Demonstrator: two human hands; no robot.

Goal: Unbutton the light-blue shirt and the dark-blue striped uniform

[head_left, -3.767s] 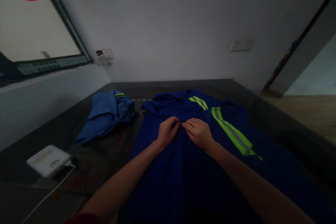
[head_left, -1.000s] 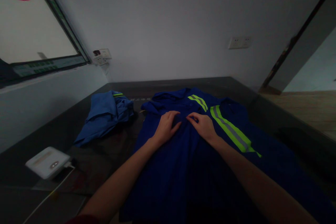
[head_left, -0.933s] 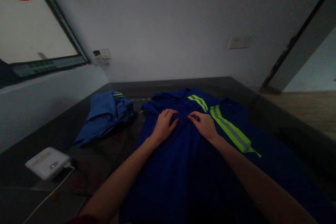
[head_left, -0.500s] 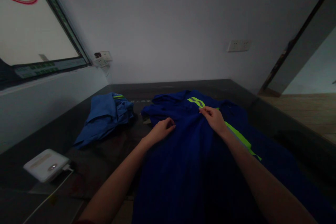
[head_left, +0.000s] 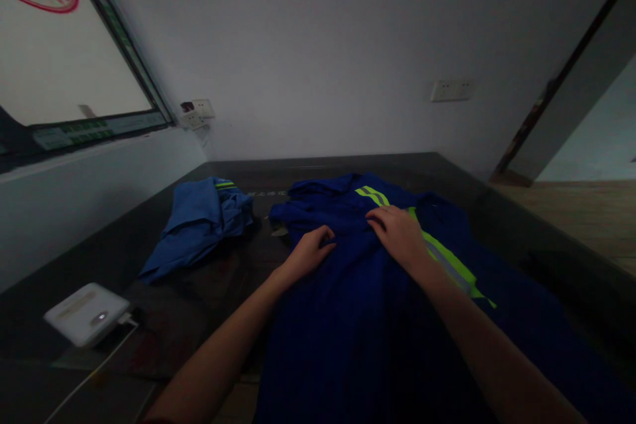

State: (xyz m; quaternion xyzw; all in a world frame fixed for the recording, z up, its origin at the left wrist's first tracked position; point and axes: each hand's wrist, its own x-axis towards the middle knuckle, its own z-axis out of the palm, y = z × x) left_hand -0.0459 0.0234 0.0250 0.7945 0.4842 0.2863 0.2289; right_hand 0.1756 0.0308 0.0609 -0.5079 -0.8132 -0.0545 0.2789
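Note:
A dark blue garment (head_left: 332, 318) with yellow-green and grey reflective stripes lies spread over the dark table and hangs down over its near edge. On its left part rests my left hand (head_left: 312, 248), its fingers curved and the thumb held apart from them. Higher up and to the right, my right hand (head_left: 395, 232) lies on the cloth beside a reflective stripe (head_left: 372, 196). Its fingers reach leftward, with a small gap above the thumb. No fold shows clearly between the fingers of either hand. Much of the garment's lower part is lost in shadow.
A lighter blue folded garment (head_left: 193, 222) lies on the table (head_left: 223, 305) at the left. Nearer me stands a white box-shaped device (head_left: 88, 315) with a cable (head_left: 94, 371) plugged in. Behind the table rises a wall with sockets (head_left: 452, 90); a window (head_left: 74, 46) is at the left.
My right hand has left its pinch at the stripe, shifting slightly left and down with its fingers loosened. My left hand moved a little right, and its thumb spread away from the fingers.

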